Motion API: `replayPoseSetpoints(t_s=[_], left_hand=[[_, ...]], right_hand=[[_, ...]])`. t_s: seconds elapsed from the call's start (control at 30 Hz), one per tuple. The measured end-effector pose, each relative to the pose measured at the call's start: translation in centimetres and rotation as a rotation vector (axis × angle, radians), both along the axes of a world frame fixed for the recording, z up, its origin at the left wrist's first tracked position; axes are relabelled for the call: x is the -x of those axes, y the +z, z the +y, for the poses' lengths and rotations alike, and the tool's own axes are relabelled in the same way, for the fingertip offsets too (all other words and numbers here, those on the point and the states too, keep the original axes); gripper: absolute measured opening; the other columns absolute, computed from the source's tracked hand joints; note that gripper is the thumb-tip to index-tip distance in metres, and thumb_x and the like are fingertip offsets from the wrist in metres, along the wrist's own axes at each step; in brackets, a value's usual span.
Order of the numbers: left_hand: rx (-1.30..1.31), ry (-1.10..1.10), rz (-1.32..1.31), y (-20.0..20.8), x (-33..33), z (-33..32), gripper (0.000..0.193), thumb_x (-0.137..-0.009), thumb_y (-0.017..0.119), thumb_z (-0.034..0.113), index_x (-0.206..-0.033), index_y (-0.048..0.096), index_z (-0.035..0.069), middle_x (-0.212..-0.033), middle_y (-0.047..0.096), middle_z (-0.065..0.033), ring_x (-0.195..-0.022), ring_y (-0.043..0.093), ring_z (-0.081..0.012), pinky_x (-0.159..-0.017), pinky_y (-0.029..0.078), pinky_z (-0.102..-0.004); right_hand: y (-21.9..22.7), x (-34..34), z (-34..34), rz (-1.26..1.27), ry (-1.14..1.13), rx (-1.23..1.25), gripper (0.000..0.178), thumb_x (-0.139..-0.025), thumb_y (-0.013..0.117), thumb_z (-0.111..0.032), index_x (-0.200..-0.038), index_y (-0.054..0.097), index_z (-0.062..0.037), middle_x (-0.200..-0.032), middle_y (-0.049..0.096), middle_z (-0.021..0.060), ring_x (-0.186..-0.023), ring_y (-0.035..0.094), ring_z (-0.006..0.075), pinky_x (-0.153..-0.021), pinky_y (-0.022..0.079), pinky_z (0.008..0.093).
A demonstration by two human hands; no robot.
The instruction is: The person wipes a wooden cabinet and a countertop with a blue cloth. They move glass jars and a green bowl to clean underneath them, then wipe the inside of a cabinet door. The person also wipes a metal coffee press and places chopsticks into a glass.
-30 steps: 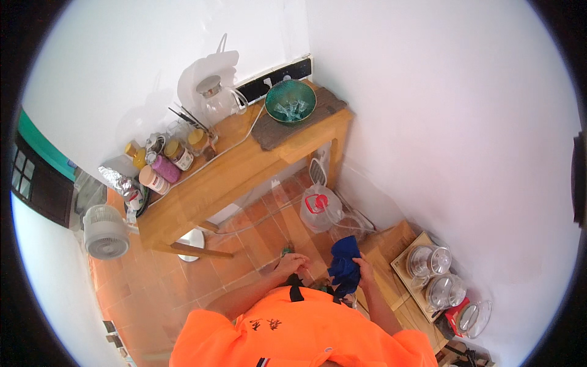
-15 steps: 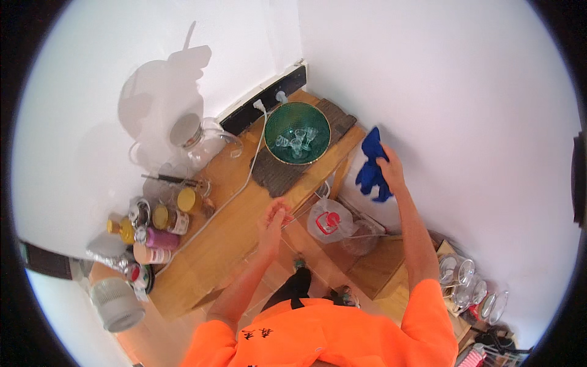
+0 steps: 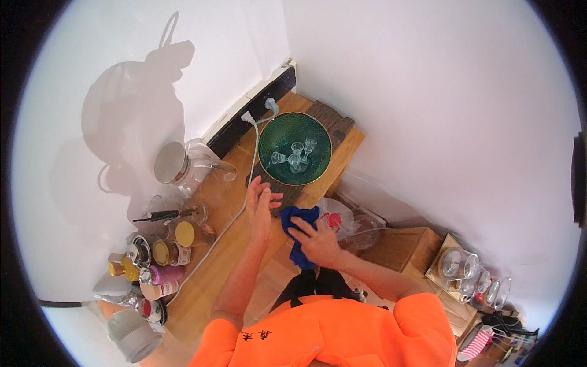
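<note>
My right hand has its fingers spread along a crumpled blue cloth and holds it at the front edge of the wooden bench. My left hand is raised just left of the cloth, fingers apart, with nothing in it. Beyond both hands stands a green textured glass bowl with a gold rim. Several small clear stemmed glasses lie inside it. Under the bowl is a dark, rough wooden board. The cloth's lower end hangs near my waist.
A glass jug stands by the left wall, with lidded jars nearer me. A white cord crosses the bench from a black socket rail. A plastic bag sits below the bench. More glassware stands at right.
My right hand has brought the blue cloth from beside the right wall leftward and nearer, to the bench edge. My left hand has moved up slightly and its fingers have spread.
</note>
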State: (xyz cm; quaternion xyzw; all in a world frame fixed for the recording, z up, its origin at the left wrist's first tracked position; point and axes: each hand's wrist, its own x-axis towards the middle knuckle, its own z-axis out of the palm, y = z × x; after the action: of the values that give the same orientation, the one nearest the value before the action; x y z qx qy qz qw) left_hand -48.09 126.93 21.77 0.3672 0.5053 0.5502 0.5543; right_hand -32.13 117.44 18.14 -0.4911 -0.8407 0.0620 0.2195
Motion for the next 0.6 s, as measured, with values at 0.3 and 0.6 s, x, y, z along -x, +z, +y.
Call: replayPoseSetpoints(t_s=[0.3, 0.6], left_hand=[[0.102, -0.043, 0.035, 0.3, -1.5, 0.5, 0.062, -0.097, 0.053, 0.033, -0.147, 0.029, 0.003, -0.128, 0.051, -0.0185, -0.094, 0.065, -0.0275, -0.075, 0.054, -0.0366], [0.159, 0.057, 0.025, 0.3, -2.2, -2.1, 0.059, -0.098, 0.051, 0.033, -0.145, 0.033, 0.003, -0.126, 0.051, -0.0166, -0.094, 0.065, -0.0227, -0.078, 0.051, -0.0336]], right_hand=[[-0.7, -17.5, 17.7, 0.058, -0.538, 0.137, 0.042, -0.082, 0.059, -0.008, -0.122, 0.063, -0.0181, -0.138, 0.052, 0.0017, -0.101, 0.06, 0.0384, -0.084, 0.053, 0.0481], [10.4, -18.2, 27.7, 0.304, -0.027, -0.016, 0.039, -0.081, 0.056, -0.012, -0.119, 0.063, -0.0105, -0.13, 0.059, 0.011, -0.113, 0.058, 0.0332, -0.095, 0.048, 0.0423]])
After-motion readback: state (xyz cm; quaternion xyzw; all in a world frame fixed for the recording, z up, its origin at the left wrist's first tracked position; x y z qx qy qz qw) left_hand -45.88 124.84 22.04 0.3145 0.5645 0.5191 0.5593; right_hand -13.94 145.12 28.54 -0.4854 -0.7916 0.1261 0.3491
